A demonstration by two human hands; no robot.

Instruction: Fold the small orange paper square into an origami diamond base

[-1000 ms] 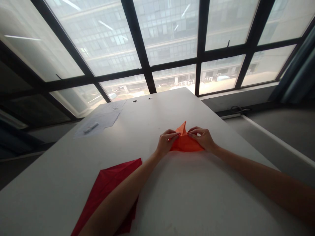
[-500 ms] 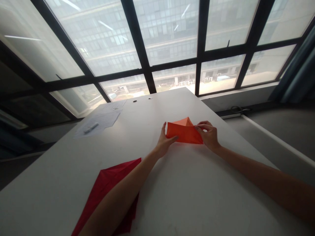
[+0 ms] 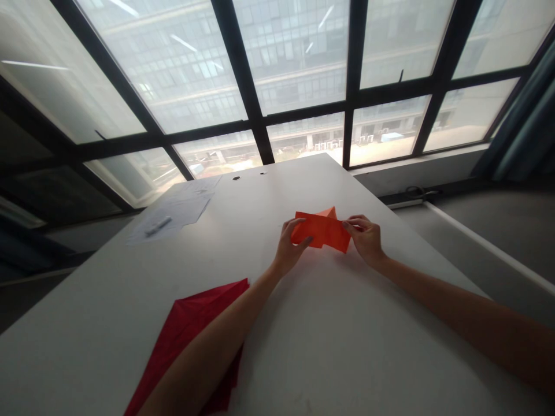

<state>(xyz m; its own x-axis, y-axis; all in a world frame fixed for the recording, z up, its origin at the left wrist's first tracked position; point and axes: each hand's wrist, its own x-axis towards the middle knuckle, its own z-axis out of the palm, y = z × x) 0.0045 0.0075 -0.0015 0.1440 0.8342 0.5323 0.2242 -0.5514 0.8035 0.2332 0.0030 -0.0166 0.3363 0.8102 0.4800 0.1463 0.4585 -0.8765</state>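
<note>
An orange sheet of folded paper point(image 3: 323, 230) is held up between my two hands, just over the white table. My left hand point(image 3: 289, 245) grips its left end, with the thumb on the near face and the fingers at the upper left edge. At the upper right corner, my right hand point(image 3: 366, 238) pinches the paper between thumb and fingertips. A pointed flap rises behind the front panel, and the lower edge looks uneven. Under my left forearm lies a dark red folded sheet point(image 3: 186, 323), partly hidden by the arm.
White papers point(image 3: 177, 211) with a pen-like object point(image 3: 158, 226) on them lie at the table's far left. Two small round holes sit near the far end of the white table point(image 3: 329, 346). Large windows point(image 3: 299, 52) stand beyond it, and a curtain point(image 3: 515, 127) hangs at right.
The orange paper's front panel has tilted, and its lower right part has swung left. My left fingers have closed over its upper left edge; my right hand has shifted slightly left.
</note>
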